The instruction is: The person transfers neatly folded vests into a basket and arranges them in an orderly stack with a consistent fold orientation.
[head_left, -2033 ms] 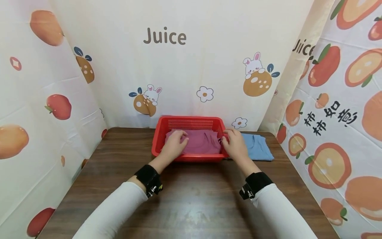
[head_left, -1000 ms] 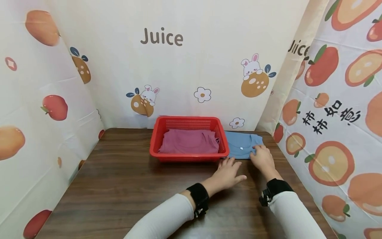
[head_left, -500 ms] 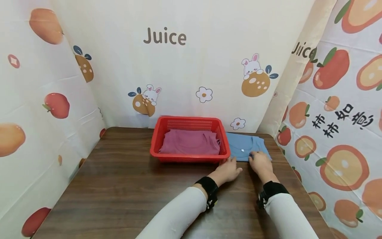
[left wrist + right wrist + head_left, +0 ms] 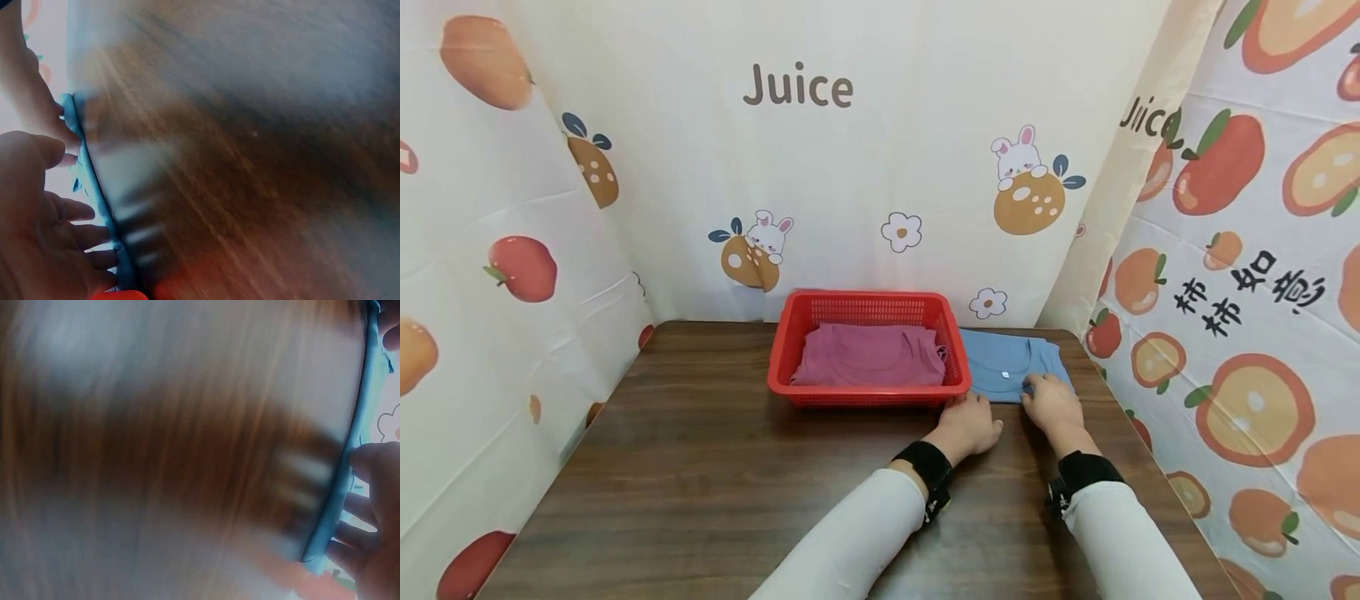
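Blue cotton-like fabric, folded flat into a shirt [image 4: 992, 354], lies on the brown wood-grain surface [image 4: 700, 467], just right of the red basket [image 4: 868, 392] and up against it. A round neckline and a small white tag [image 4: 1005, 375] show on its upper side.

The left hand [image 4: 972, 427] is at the shirt's near edge, close by the basket's front corner. In the left wrist view its fingers are spread apart and reach to that edge, with the thumb well clear of them.

The right hand [image 4: 1052, 406] is at the same edge, farther right. In the right wrist view the thumb touches the edge and the fingers, spaced from one another, reach it too; whether they pinch the fabric I cannot tell.

Inside the basket lies a folded pink top [image 4: 868, 354], its neckline facing up. Both wrists wear black straps [image 4: 1087, 471] below white sleeves [image 4: 1127, 525]. Behind the surface hangs a cream curtain [image 4: 850, 167] printed with rabbits, flowers and "Juice".
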### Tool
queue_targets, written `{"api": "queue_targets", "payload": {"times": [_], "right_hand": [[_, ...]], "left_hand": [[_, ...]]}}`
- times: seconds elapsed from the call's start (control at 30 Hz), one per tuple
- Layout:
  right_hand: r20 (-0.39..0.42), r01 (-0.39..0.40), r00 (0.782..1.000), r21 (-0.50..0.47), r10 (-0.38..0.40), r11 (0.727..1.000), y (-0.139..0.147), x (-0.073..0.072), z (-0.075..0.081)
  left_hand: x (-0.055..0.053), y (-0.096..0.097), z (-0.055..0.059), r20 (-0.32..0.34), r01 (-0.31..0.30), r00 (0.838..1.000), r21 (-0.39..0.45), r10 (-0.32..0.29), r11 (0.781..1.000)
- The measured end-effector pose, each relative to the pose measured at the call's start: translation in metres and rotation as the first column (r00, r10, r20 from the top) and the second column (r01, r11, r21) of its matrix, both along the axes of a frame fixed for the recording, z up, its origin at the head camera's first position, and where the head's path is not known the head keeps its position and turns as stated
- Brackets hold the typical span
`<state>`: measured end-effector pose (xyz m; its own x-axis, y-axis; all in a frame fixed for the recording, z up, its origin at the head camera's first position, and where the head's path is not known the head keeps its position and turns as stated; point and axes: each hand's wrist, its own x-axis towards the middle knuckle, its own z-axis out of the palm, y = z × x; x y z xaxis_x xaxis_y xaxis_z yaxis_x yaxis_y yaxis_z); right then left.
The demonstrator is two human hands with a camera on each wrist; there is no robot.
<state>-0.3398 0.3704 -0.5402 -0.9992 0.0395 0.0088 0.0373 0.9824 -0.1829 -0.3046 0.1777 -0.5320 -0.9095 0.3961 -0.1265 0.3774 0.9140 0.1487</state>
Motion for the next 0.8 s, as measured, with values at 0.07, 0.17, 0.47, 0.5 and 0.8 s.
{"api": "queue_targets", "payload": {"times": [0.07, 0.17, 0.47, 0.5, 0.8], "right_hand": [[0.001, -0.004, 1.0, 0.0, 0.004, 1.0, 0.003, 0.002, 0.001], [0.002, -0.022, 1.0, 0.001, 0.022, 1.0, 0.007, 0.005, 0.004], [0.05, -0.031, 0.998, 0.001, 0.03, 1.0, 0.016, 0.01, 0.007], [0.053, -0.035, 0.998, 0.0, 0.035, 0.999, 0.017, 0.011, 0.007], [0.041, -0.018, 0.999, -0.011, 0.019, 1.0, 0.024, 0.025, 0.009]], "left_hand": [[-0.001, 0.0, -0.001, -0.016, 0.022, 1.0, -0.006, -0.022, 1.0], [-0.002, -0.001, 0.0, -0.041, 0.052, 0.998, -0.007, -0.052, 0.999], [-0.002, -0.01, 0.005, -0.083, 0.167, 0.981, -0.087, -0.174, 0.982], [-0.001, -0.011, 0.005, -0.084, 0.18, 0.978, -0.098, -0.189, 0.979], [0.002, -0.018, 0.008, -0.07, 0.272, 0.956, -0.14, -0.284, 0.952]]}}
